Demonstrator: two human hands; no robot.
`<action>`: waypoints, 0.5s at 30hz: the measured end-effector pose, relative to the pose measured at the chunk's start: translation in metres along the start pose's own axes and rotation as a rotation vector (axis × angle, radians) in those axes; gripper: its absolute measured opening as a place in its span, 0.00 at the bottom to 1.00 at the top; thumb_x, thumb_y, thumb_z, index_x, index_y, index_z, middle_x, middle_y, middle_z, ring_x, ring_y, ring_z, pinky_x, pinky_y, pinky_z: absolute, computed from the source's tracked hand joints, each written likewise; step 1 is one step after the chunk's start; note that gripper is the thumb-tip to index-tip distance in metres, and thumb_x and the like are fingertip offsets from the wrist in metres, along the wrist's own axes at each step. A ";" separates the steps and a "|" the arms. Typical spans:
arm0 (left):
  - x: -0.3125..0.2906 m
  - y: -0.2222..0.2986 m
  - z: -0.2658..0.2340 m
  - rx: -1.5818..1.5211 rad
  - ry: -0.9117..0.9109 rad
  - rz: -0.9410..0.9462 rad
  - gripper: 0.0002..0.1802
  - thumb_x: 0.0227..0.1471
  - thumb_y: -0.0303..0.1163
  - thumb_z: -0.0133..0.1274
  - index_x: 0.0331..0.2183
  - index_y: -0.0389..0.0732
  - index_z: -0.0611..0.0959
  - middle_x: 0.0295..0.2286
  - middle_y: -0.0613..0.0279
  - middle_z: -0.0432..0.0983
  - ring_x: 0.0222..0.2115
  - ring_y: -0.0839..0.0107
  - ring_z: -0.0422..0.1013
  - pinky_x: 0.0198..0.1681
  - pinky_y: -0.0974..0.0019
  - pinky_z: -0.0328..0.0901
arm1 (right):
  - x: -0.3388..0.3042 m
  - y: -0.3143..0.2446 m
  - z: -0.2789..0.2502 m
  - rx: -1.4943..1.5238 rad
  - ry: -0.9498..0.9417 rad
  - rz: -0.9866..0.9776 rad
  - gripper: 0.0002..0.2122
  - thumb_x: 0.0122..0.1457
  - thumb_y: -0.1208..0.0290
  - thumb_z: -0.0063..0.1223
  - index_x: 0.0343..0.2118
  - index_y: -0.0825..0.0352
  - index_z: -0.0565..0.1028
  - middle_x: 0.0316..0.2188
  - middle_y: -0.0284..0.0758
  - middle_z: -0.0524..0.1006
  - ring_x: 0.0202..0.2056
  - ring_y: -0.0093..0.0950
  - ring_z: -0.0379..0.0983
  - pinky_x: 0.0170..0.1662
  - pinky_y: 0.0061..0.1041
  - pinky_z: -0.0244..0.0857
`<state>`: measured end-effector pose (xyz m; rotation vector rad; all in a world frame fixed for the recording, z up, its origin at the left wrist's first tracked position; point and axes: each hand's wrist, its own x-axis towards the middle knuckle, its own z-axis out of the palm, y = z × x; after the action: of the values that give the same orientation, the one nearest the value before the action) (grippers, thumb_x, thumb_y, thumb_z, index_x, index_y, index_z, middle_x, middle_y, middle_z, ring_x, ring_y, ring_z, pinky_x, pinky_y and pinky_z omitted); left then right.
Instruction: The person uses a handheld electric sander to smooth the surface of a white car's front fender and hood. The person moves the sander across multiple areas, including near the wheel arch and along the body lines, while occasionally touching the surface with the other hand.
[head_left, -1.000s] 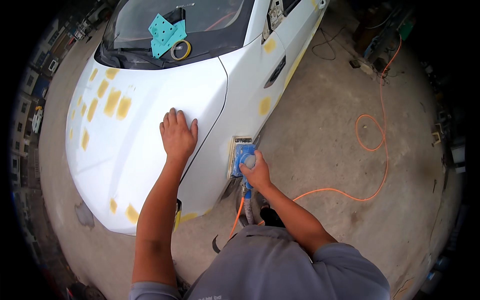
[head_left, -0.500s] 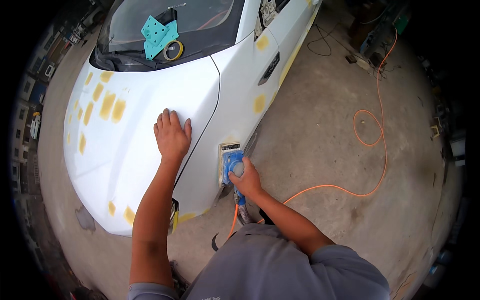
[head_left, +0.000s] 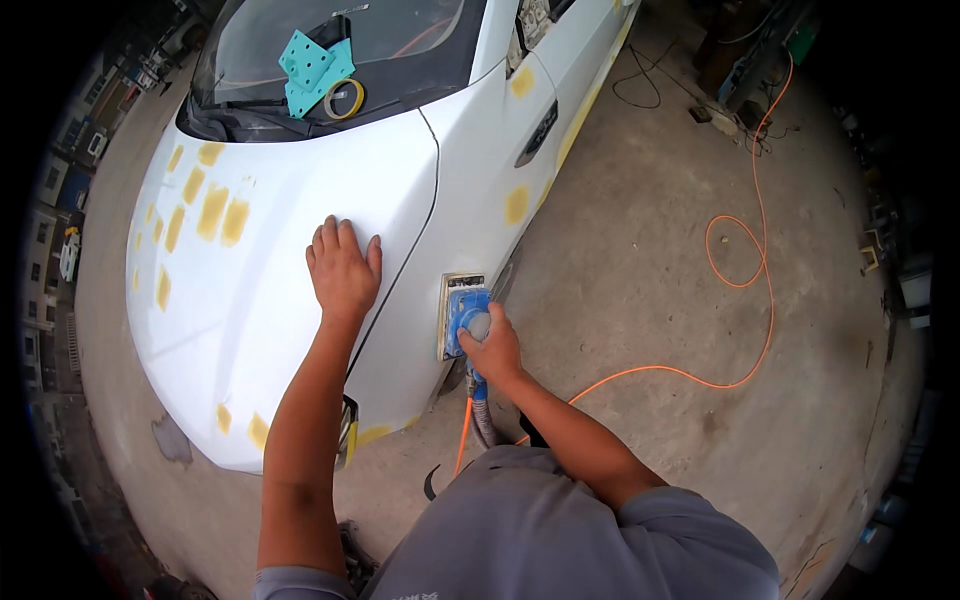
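The white car took up most of the room before me, yellow patches dotting its bonnet and side. The blue sander stood against the front fender, at the panel's outer edge. To my mind, good work there called for a pad laid flat to the curve, light even pressure and overlapping passes, since tilting it at that edge could have gouged the surface.

The right hand had its fingers wrapped round the sander's rounded top. The left hand lay palm down on the bonnet near the fender seam, fingers slightly apart and gripping nothing; it looked a fair brace for steady strokes.

On the concrete floor, an orange hose looped off to the right; its run by the person's legs could have snagged, I thought, as could the grey ribbed hose hanging below the tool. Teal perforated sheets and a tape roll lay by the windscreen's lower edge, well clear of the sander.
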<state>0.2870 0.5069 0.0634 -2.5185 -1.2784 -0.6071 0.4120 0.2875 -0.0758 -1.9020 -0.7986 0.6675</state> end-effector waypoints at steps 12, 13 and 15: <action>0.000 -0.004 0.003 0.007 -0.008 -0.010 0.27 0.63 0.45 0.56 0.52 0.32 0.77 0.59 0.41 0.69 0.61 0.45 0.64 0.62 0.47 0.58 | 0.024 -0.006 -0.004 0.148 0.074 0.154 0.38 0.57 0.58 0.68 0.63 0.77 0.64 0.46 0.56 0.81 0.48 0.49 0.80 0.52 0.41 0.73; 0.000 -0.006 0.003 0.014 -0.004 -0.012 0.27 0.63 0.45 0.56 0.51 0.32 0.77 0.59 0.41 0.69 0.61 0.45 0.64 0.62 0.47 0.58 | 0.031 -0.007 -0.008 0.170 0.079 0.176 0.38 0.57 0.57 0.68 0.63 0.76 0.64 0.46 0.56 0.81 0.48 0.49 0.80 0.52 0.40 0.73; -0.001 0.000 0.002 0.013 -0.004 -0.010 0.26 0.63 0.45 0.56 0.52 0.32 0.77 0.59 0.41 0.70 0.60 0.45 0.65 0.62 0.47 0.59 | 0.032 -0.007 -0.006 0.152 0.111 0.146 0.39 0.57 0.55 0.69 0.62 0.76 0.64 0.45 0.54 0.81 0.47 0.47 0.80 0.51 0.40 0.73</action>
<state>0.2873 0.5069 0.0616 -2.5052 -1.2931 -0.5947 0.4353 0.3110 -0.0702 -1.8529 -0.5279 0.6847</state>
